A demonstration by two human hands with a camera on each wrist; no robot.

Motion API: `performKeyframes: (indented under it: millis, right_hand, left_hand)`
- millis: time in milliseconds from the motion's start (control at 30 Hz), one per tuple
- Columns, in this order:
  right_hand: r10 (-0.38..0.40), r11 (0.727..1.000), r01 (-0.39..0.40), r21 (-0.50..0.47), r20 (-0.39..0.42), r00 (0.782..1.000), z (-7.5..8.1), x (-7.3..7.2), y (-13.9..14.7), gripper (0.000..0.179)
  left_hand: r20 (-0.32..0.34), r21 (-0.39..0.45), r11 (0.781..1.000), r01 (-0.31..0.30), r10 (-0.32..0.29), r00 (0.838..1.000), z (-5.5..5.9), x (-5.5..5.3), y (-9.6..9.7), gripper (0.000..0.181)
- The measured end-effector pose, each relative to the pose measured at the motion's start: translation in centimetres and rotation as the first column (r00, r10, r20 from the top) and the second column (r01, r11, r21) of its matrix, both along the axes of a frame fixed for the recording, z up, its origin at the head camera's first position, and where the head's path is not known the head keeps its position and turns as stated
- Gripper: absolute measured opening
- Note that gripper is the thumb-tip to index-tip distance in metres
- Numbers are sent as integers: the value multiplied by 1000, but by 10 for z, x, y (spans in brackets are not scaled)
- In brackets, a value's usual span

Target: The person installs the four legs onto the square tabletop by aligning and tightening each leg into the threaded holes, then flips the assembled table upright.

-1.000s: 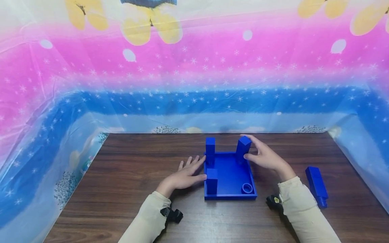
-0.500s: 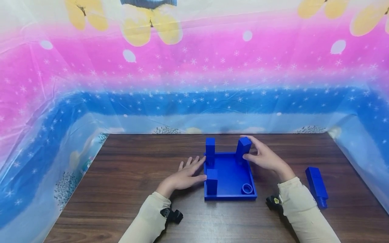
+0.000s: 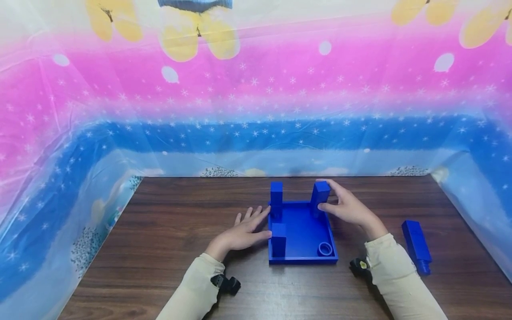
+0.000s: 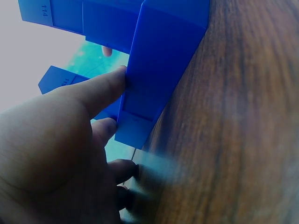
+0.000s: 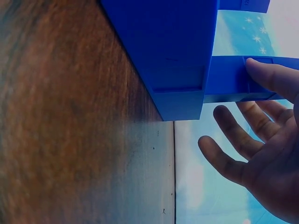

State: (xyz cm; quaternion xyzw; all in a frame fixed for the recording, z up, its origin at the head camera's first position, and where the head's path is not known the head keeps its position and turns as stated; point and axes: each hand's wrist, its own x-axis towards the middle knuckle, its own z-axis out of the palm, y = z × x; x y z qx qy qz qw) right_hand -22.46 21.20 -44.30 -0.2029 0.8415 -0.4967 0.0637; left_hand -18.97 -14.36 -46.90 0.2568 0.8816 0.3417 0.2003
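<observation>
A blue square tray (image 3: 302, 231) lies on the table with blue square posts upright at three corners. My right hand (image 3: 354, 209) grips the far right post (image 3: 320, 195), thumb on its near face and fingers behind. In the right wrist view the thumb presses that post (image 5: 226, 74), while the lower fingers are spread below it. My left hand (image 3: 242, 231) lies with straight fingers along the tray's left side, thumb and index fingertip against it, beside the far left post (image 3: 276, 195) and near left post (image 3: 278, 240). A round ring socket (image 3: 325, 249) shows in the near right corner.
Another blue post (image 3: 417, 242) with a narrower round end lies on the brown wooden table (image 3: 172, 231), right of the right forearm. Black cameras are strapped to both wrists. A patterned cloth (image 3: 256, 133) stands behind the table and along its sides.
The far right post has turned slightly in my right hand, its top now looking squarer, and the thumb has slid a little left across it. My left hand and the tray have stayed put.
</observation>
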Motion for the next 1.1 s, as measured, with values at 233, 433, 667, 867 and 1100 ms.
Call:
performKeyframes:
  millis: [233,433,667,867,1100]
  right_hand:
    - [-2,1000,2,-7,3,1000,1,1,0,68]
    - [-16,1000,16,15,-13,1000,1,1,0,69]
    - [-17,1000,18,25,-29,999,0,0,-1,67]
    - [-23,999,24,38,-39,999,0,0,-2,67]
    - [-31,998,34,62,-59,998,-1,0,-2,68]
  left_hand:
    - [-3,1,1000,4,-4,1000,0,0,0,82]
    - [-7,4,1000,5,-5,1000,-1,0,0,83]
    - [2,2,1000,0,0,1000,0,0,0,83]
    - [4,3,1000,-1,1,1000,0,0,-1,83]
    - [2,-7,1000,1,-1,1000,-2,-1,0,82]
